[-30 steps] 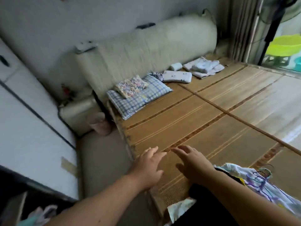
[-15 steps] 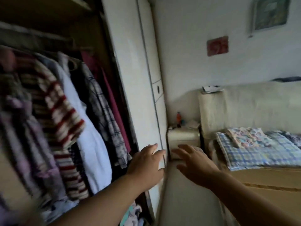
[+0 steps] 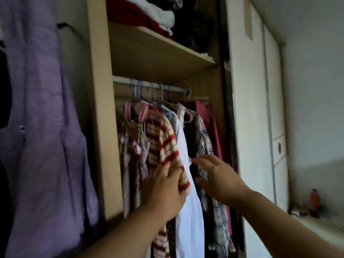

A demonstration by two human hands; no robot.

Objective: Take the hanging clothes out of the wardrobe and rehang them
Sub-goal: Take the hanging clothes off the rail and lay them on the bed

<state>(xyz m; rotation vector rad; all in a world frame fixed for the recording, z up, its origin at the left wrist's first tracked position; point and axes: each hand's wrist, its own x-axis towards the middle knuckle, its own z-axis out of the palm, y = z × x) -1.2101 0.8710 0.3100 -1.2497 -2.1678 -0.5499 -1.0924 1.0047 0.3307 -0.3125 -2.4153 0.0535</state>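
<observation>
While left hand (image 3: 163, 190) rests flat on striped top (image 3: 164, 140) | right hand (image 3: 217, 180) spread, near it

One view is supplied, taken from the wearer's head. The wardrobe (image 3: 100, 127) is faced from close in front, within arm's reach. The lens is tilted upward, so the underside of the shelf (image 3: 158, 58) above the hanging rail (image 3: 147, 84) is seen, and the rail is set just above mid-frame.

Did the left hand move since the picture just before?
Yes. Half a second ago it hovered in front of the white wardrobe door; now the left hand has gone leftward off it, onto the hanging red-striped top.
</observation>
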